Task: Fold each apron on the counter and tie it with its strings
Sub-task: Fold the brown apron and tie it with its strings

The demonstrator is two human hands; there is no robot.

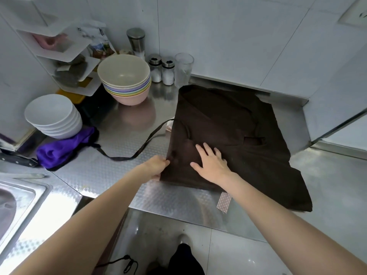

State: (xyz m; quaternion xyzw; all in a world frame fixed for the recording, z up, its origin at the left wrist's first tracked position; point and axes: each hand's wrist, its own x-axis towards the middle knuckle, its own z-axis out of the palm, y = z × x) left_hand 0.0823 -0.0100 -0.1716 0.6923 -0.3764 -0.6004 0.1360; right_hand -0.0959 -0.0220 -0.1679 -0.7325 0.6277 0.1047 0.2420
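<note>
Left hand (156, 167) gripped the near-left corner of the brown apron (228, 135), fingers curled round the fabric edge and pinching it. Right hand (211, 162) lay flat on the cloth just beside it, fingers straight and spread, pressing the fabric down.

The brown apron was on the steel tabletop (111, 171), folded into a rough rectangle, its far edge close to the wall and its near-right corner reaching the tabletop's front edge. 1 dark apron string (143, 144) ran out from the left side of the cloth, looped across the bare metal and ended near a purple bundle of cloth (63, 148) lying to the left, well apart from the brown apron. A small dotted tag (224, 201) showed beneath the apron's near edge, by the right wrist.

Behind the purple bundle stood a stack of white bowls (53, 116). Further back stood a stack of pastel bowls (125, 78), a cream one on top. Along the wall were 2 shakers (161, 69) side by side, a taller steel grinder (137, 41) behind them, and a clear glass (183, 68) just beside the apron's far-left corner. A white corner shelf (65, 56) carried assorted items that could not be made out clearly. A sink (19, 197) occupied the near-left part of the view.
</note>
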